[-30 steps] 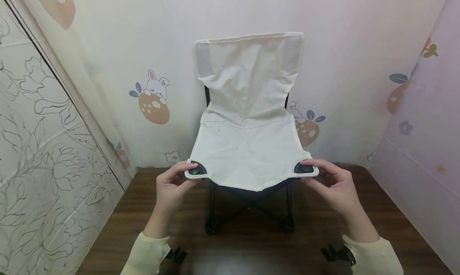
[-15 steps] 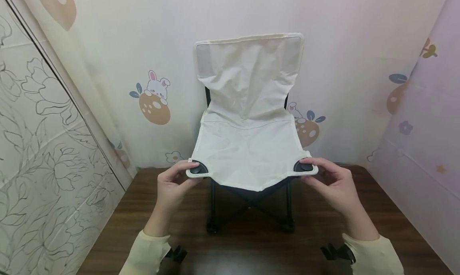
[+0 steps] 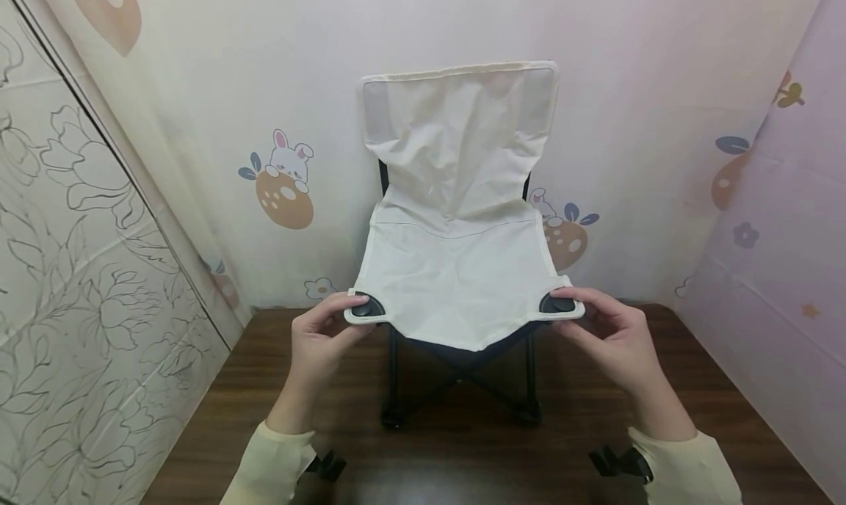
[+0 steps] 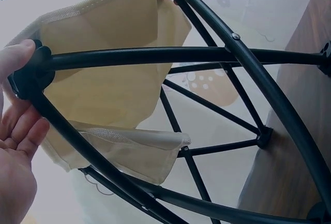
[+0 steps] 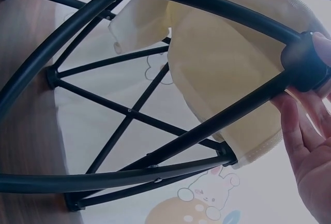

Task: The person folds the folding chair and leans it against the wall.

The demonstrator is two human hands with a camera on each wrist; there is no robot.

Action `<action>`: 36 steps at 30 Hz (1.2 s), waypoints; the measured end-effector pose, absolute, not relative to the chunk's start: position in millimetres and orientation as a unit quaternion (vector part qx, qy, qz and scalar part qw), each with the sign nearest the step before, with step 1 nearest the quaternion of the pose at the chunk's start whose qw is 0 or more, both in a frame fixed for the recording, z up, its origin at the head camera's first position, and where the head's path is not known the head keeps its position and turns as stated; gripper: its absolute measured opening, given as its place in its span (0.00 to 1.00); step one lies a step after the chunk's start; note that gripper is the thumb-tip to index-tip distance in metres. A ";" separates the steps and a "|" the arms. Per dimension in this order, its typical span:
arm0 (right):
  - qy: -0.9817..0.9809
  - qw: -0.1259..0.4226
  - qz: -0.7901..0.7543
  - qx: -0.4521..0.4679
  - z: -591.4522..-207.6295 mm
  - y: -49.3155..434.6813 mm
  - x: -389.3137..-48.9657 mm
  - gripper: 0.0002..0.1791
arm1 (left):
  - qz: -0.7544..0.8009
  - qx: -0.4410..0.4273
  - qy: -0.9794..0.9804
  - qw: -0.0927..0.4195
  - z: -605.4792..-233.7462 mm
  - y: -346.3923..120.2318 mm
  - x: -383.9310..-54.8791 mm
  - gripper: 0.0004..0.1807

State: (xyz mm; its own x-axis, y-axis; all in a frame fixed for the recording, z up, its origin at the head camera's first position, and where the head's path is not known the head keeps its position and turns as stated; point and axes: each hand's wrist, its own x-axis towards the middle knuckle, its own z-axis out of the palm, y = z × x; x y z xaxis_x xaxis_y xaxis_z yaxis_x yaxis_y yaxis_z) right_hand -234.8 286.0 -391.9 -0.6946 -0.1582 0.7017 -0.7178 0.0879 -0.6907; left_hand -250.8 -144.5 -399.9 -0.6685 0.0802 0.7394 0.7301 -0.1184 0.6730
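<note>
A small folding chair with a white fabric seat [image 3: 456,270] and a dark tubular frame [image 3: 463,376] stands upright, its seat front facing me. At the front left corner, my left hand [image 3: 320,336] pinches the black corner patch [image 3: 369,304], thumb below and fingers on top. My right hand [image 3: 615,340] grips the opposite front corner patch [image 3: 557,302] in the same way. From beneath, the left wrist view shows a black corner joint [image 4: 33,71] within my left hand's hold. A matching joint [image 5: 305,61] sits in my right hand in the right wrist view.
The chair's feet rest on a dark wooden table [image 3: 456,453]. Close behind it hangs a pale curtain [image 3: 634,123] printed with rabbits and carrots. A panel with flower line drawings [image 3: 73,307] borders the left side, and more printed cloth [image 3: 786,292] borders the right.
Both hands keep their grip on the front corners. The left corner and left front leg have shifted very slightly to the right; otherwise the chair looks the same.
</note>
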 end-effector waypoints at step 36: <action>-0.729 0.237 0.571 0.295 -378.9 279.3 -231.1 0.27 | -0.669 -0.325 -0.622 0.243 -392.2 -137.7 -250.4 0.19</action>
